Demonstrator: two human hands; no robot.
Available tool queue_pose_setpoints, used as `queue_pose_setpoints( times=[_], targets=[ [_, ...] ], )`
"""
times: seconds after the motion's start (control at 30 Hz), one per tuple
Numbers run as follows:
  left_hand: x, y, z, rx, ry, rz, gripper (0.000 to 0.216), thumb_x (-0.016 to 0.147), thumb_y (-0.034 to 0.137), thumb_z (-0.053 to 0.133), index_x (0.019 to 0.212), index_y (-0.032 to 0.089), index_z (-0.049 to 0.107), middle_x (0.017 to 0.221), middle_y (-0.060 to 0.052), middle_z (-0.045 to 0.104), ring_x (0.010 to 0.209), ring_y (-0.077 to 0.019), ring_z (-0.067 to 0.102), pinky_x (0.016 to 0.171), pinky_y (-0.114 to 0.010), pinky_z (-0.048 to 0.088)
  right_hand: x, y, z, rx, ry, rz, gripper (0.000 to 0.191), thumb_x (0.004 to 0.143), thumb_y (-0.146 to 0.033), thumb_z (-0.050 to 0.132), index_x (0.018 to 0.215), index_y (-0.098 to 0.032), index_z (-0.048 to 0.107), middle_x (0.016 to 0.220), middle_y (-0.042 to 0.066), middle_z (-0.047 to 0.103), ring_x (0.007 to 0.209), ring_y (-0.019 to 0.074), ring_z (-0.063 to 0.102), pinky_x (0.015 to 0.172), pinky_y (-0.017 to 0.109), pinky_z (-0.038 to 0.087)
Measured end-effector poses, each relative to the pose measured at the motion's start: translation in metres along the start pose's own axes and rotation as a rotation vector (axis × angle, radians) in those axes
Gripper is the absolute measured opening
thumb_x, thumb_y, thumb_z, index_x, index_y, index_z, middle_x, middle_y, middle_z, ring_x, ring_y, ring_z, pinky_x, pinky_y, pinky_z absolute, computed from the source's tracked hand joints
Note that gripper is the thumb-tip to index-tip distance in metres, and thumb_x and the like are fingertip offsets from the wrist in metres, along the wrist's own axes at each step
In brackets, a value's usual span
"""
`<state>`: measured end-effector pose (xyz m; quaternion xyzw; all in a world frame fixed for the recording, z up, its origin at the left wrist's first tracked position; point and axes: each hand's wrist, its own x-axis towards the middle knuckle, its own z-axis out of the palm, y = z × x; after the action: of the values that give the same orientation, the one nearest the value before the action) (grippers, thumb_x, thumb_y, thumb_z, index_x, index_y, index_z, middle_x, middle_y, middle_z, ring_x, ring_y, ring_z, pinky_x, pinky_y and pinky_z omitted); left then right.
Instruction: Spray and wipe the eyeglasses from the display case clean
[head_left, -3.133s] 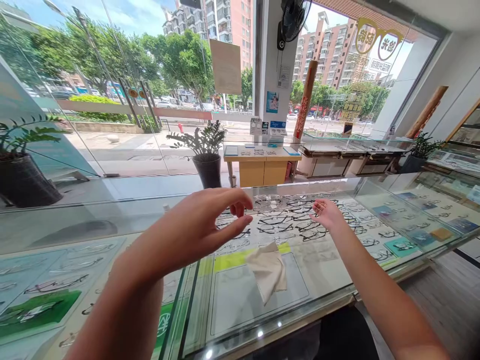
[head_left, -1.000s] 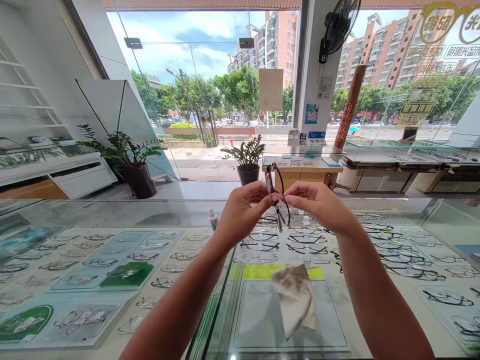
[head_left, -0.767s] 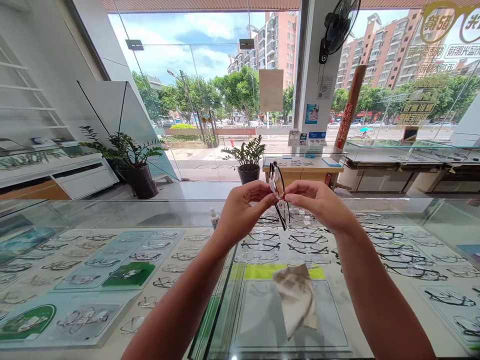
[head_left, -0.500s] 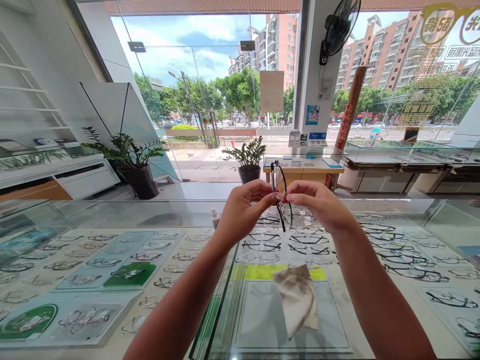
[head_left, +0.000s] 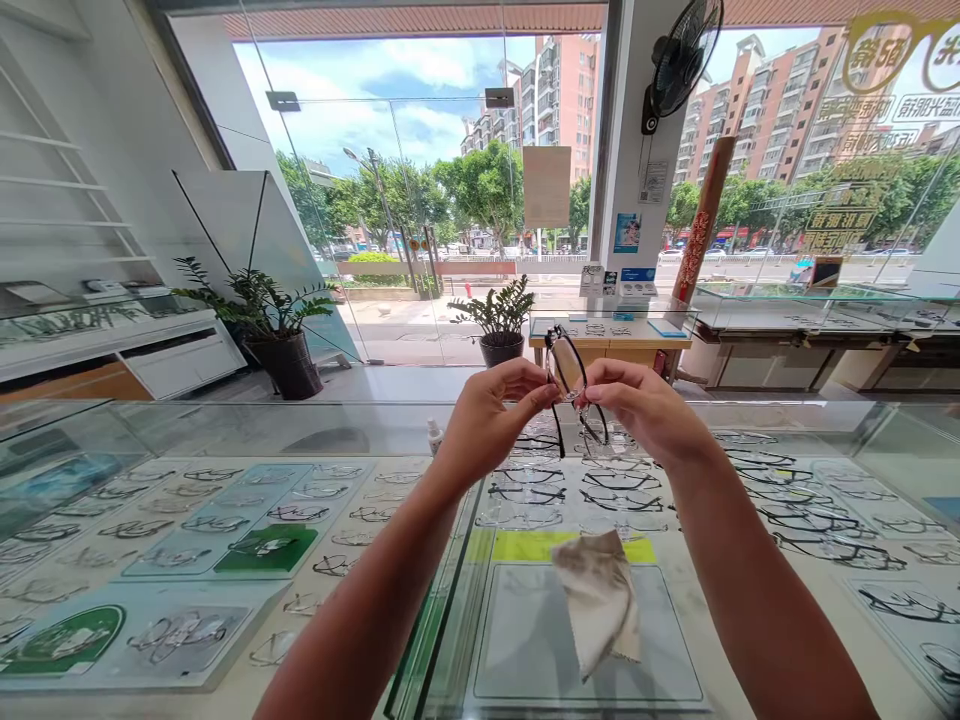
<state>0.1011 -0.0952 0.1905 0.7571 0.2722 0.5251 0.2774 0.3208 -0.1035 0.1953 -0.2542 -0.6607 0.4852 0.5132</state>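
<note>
In the middle of the frame, the left hand (head_left: 495, 405) pinches a pair of dark-rimmed eyeglasses (head_left: 568, 362) between thumb and forefinger, its other fingers curled. The right hand (head_left: 641, 405) meets it from the other side, thumb and fingertips nearly together on the same pair; whether they grip the bridge or the rim is too small to tell for certain. The eyeglasses are turned on end, one lens above the fingers and one below, raised above the glass showcase (head_left: 375, 420).

The hold looks light, so a slip of either pinch could drop the pair onto hard glass and chip or scratch a lens. Unequal pull or twist from the two hands could bend the slim frame, and a fingertip straying onto a lens would smear it.

Below, at lower centre, a crumpled beige cleaning cloth (head_left: 598, 600) offers a small soft landing, but it sits nearer the viewer than the hands. A spray bottle (head_left: 435, 436) stands just beyond the left forearm, where a backward sweep of the elbow could knock it. The showcase's far edge runs behind the hands; above them there is free air for turning or lifting.
</note>
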Motion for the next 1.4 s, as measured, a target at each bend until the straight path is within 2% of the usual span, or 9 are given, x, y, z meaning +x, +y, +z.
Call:
queue_pose_setpoints(
  times=[0.23,0.4,0.5,0.6,0.67,0.8,0.93,1.13,1.4],
  targets=[
    [0.007,-0.007,-0.024,0.368,0.218,0.181,0.010,0.096,0.029,0.073,0.096,0.022,0.080,0.091,-0.002,0.080,0.084,-0.0170,0.071,0.082,-0.033,0.055,-0.003,-0.005,-0.020,-0.103,0.033,0.024,0.007,0.078,-0.026,0.077,0.072,-0.026,0.073,0.077,-0.002,0.070,0.080,0.0193,0.059,0.083,0.036,0.043],
    [0.007,-0.009,-0.026,0.529,0.270,0.280,0.013,0.098,0.026,0.071,0.108,0.023,0.078,0.099,-0.003,0.078,0.090,-0.0188,0.071,0.081,-0.035,0.053,-0.003,-0.005,-0.022,-0.092,0.058,0.031,0.006,0.078,-0.027,0.078,0.073,-0.026,0.074,0.076,-0.001,0.072,0.081,0.0194,0.062,0.086,0.037,0.045],
    [0.003,-0.006,-0.017,0.651,0.461,0.396,0.030,0.096,0.028,0.075,0.125,0.022,0.070,0.118,-0.008,0.074,0.108,-0.0248,0.069,0.091,-0.041,0.054,-0.003,-0.005,-0.019,-0.020,0.105,0.024,0.007,0.080,-0.028,0.079,0.074,-0.027,0.075,0.081,0.001,0.074,0.086,0.0211,0.064,0.092,0.039,0.048],
    [-0.001,-0.001,-0.007,0.722,0.660,0.589,0.024,0.093,0.022,0.076,0.116,0.022,0.068,0.108,-0.007,0.071,0.104,-0.0256,0.066,0.093,-0.044,0.053,-0.003,-0.005,-0.019,0.071,0.136,0.018,0.007,0.082,-0.029,0.080,0.078,-0.027,0.074,0.089,0.003,0.076,0.095,0.0227,0.067,0.094,0.039,0.051],
    [-0.003,0.002,-0.001,0.736,0.573,0.684,0.018,0.094,0.017,0.074,0.110,0.023,0.067,0.099,-0.004,0.069,0.093,-0.0220,0.064,0.087,-0.040,0.052,-0.004,-0.006,-0.019,0.135,0.122,0.031,0.010,0.085,-0.031,0.079,0.079,-0.027,0.073,0.094,0.003,0.079,0.101,0.0231,0.069,0.096,0.038,0.052],
    [-0.005,0.003,0.010,0.808,0.218,0.733,0.023,0.097,0.015,0.072,0.118,0.026,0.069,0.101,-0.003,0.070,0.089,-0.0196,0.061,0.080,-0.036,0.050,-0.006,-0.010,-0.013,0.245,0.078,0.071,0.012,0.086,-0.031,0.079,0.081,-0.027,0.070,0.104,0.003,0.081,0.113,0.0234,0.071,0.106,0.037,0.052],
    [-0.004,-0.003,0.015,0.873,0.083,0.751,0.024,0.098,0.021,0.074,0.122,0.027,0.070,0.107,-0.004,0.073,0.091,-0.0206,0.061,0.080,-0.035,0.048,-0.008,-0.014,-0.003,0.317,0.073,0.119,0.013,0.083,-0.032,0.081,0.082,-0.027,0.068,0.112,0.004,0.082,0.118,0.0252,0.072,0.109,0.039,0.053],
    [-0.002,-0.010,0.015,0.884,0.147,0.745,0.014,0.100,0.027,0.075,0.114,0.026,0.072,0.096,-0.001,0.074,0.084,-0.0195,0.059,0.076,-0.034,0.044,-0.006,-0.010,0.004,0.409,0.095,0.117,0.015,0.084,-0.034,0.081,0.085,-0.026,0.068,0.119,0.006,0.082,0.128,0.0270,0.069,0.114,0.044,0.052],
    [0.001,-0.021,0.012,0.817,0.135,0.571,0.013,0.103,0.036,0.069,0.098,0.024,0.072,0.085,-0.001,0.073,0.080,-0.0192,0.060,0.075,-0.035,0.043,-0.004,-0.007,-0.003,0.352,0.295,-0.049,0.012,0.089,-0.040,0.076,0.092,-0.029,0.072,0.122,0.002,0.080,0.120,0.0245,0.072,0.111,0.043,0.056]
  ],
)
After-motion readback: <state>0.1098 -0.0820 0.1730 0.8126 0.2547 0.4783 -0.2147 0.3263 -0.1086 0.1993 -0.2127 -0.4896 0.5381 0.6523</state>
